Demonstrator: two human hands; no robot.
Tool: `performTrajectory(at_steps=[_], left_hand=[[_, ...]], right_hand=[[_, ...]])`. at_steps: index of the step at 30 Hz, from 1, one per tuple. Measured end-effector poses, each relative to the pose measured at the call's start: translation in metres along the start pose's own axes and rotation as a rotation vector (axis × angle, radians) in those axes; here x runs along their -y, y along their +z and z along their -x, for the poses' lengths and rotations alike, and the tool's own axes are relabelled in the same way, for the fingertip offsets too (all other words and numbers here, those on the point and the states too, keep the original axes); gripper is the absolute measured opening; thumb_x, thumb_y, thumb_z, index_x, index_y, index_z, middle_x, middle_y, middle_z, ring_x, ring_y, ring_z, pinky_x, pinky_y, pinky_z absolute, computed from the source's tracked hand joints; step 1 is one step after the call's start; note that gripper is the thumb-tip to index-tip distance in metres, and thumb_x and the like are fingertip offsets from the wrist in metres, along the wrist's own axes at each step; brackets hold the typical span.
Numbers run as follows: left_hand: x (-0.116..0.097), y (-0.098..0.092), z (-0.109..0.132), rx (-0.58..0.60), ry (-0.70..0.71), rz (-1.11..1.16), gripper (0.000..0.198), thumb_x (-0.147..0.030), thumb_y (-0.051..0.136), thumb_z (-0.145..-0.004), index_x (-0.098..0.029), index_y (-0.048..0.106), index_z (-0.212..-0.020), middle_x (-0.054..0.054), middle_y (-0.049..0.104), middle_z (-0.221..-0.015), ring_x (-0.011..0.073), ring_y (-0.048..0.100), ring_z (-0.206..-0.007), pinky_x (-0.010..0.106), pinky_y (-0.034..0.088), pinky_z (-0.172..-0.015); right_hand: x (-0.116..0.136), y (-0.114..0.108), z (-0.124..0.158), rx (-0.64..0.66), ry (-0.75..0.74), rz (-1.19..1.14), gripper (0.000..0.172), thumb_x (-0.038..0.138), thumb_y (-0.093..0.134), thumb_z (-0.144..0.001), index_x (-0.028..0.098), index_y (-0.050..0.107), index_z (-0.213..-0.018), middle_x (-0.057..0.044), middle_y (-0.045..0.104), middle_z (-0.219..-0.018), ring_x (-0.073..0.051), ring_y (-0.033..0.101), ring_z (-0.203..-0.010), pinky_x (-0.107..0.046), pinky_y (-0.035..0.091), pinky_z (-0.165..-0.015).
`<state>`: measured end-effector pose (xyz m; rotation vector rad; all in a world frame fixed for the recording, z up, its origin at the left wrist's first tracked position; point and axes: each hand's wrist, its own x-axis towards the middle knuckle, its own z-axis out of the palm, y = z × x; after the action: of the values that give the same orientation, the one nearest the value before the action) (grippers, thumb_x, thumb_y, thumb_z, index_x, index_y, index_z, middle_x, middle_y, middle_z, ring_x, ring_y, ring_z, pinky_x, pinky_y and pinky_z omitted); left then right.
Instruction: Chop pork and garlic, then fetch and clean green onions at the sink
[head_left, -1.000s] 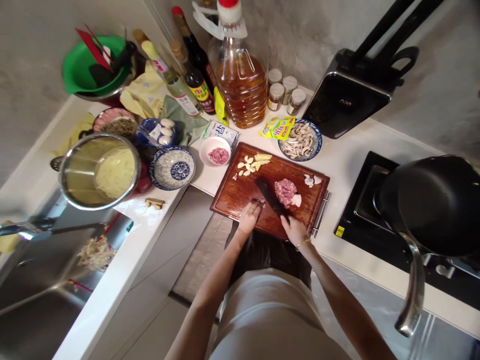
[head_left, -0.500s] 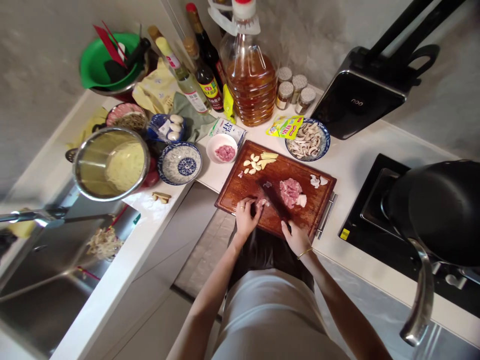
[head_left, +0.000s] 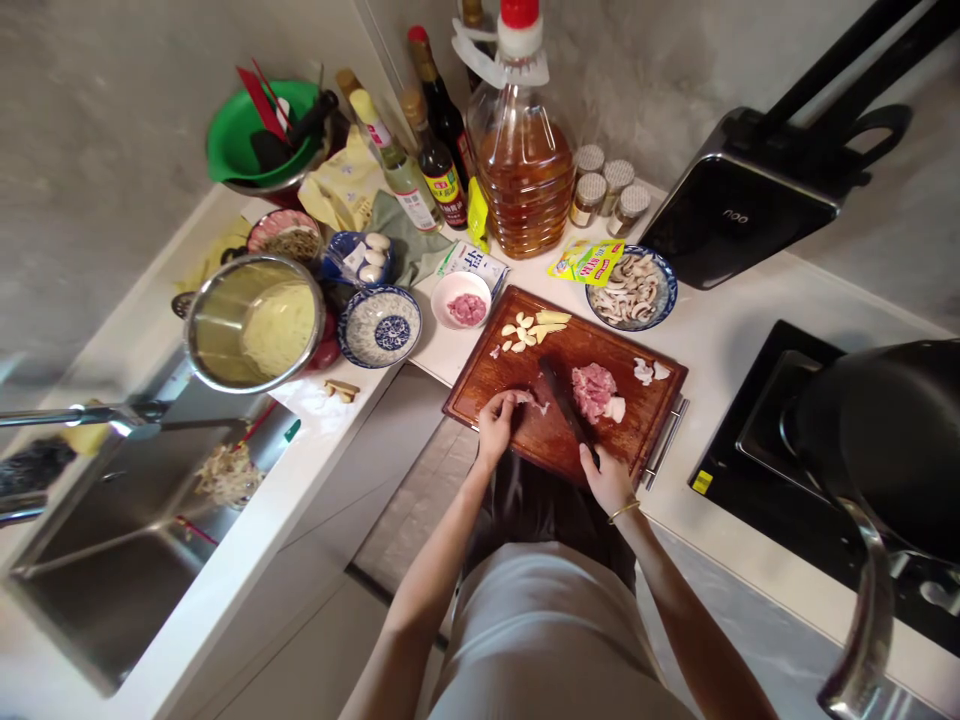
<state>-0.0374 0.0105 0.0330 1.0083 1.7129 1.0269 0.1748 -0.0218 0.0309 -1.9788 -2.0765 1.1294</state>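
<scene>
A wooden cutting board (head_left: 637,425) lies on the white counter in front of me. My right hand (head_left: 607,480) is closed round the handle of a dark knife (head_left: 562,395), whose blade lies across the board beside a pile of cut raw meat (head_left: 594,388). My left hand (head_left: 496,425) is curled on a small piece of meat (head_left: 529,398) left of the blade. Sliced garlic and ginger (head_left: 531,328) sit at the board's far corner. Two pale scraps (head_left: 649,371) lie near its right edge.
Behind the board stand a small bowl of minced meat (head_left: 465,298), a mushroom bowl (head_left: 631,288), an oil jug (head_left: 525,160), sauce bottles and spice jars. A steel bowl (head_left: 255,320) and sink (head_left: 127,540) lie left. A black pan (head_left: 885,430) sits on the hob, right.
The view has drifted, so everything sits further right and lower. My left hand has curled tighter on the small meat piece. The knife stays beside the meat pile.
</scene>
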Motion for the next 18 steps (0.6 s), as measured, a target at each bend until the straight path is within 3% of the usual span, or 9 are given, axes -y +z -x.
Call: performTrajectory(at_steps=[7, 13, 16, 18], left_hand=[[-0.001, -0.007, -0.004, -0.036, -0.194, 0.331, 0.033, -0.041, 0.044, -0.084, -0.014, 0.061, -0.093, 0.007, 0.065, -0.099, 0.015, 0.06, -0.087, 0.028, 0.045, -0.078], [-0.018, -0.02, -0.013, -0.121, -0.151, 0.424, 0.029, -0.036, 0.056, -0.077, -0.015, 0.06, -0.097, 0.008, 0.065, -0.1, 0.0168, 0.061, -0.093, 0.032, 0.046, -0.083], [-0.032, -0.027, -0.022, -0.045, -0.088, 0.336, 0.033, -0.039, 0.048, -0.082, -0.015, 0.061, -0.101, 0.008, 0.064, -0.104, 0.0197, 0.057, -0.101, 0.037, 0.043, -0.09], [-0.035, -0.026, -0.022, 0.051, 0.003, 0.114, 0.033, -0.037, 0.045, -0.084, -0.015, 0.062, -0.102, 0.009, 0.063, -0.107, 0.021, 0.055, -0.104, 0.04, 0.041, -0.093]], right_hand=[[0.0, 0.004, 0.004, 0.028, 0.028, -0.017, 0.044, 0.043, 0.029, -0.089, 0.015, 0.063, -0.086, -0.01, 0.067, -0.078, -0.018, 0.062, -0.073, -0.023, 0.038, -0.066], [-0.003, 0.006, 0.01, 0.026, 0.052, -0.086, 0.045, 0.043, 0.028, -0.089, 0.014, 0.063, -0.088, -0.01, 0.067, -0.081, -0.018, 0.062, -0.08, -0.024, 0.04, -0.071], [-0.006, 0.007, 0.012, 0.024, 0.06, -0.083, 0.044, 0.042, 0.028, -0.089, 0.015, 0.063, -0.087, -0.01, 0.067, -0.08, -0.018, 0.062, -0.079, -0.024, 0.04, -0.071], [-0.007, 0.007, 0.013, 0.015, 0.066, -0.078, 0.043, 0.042, 0.029, -0.089, 0.015, 0.062, -0.087, -0.01, 0.067, -0.079, -0.018, 0.062, -0.079, -0.024, 0.04, -0.071]])
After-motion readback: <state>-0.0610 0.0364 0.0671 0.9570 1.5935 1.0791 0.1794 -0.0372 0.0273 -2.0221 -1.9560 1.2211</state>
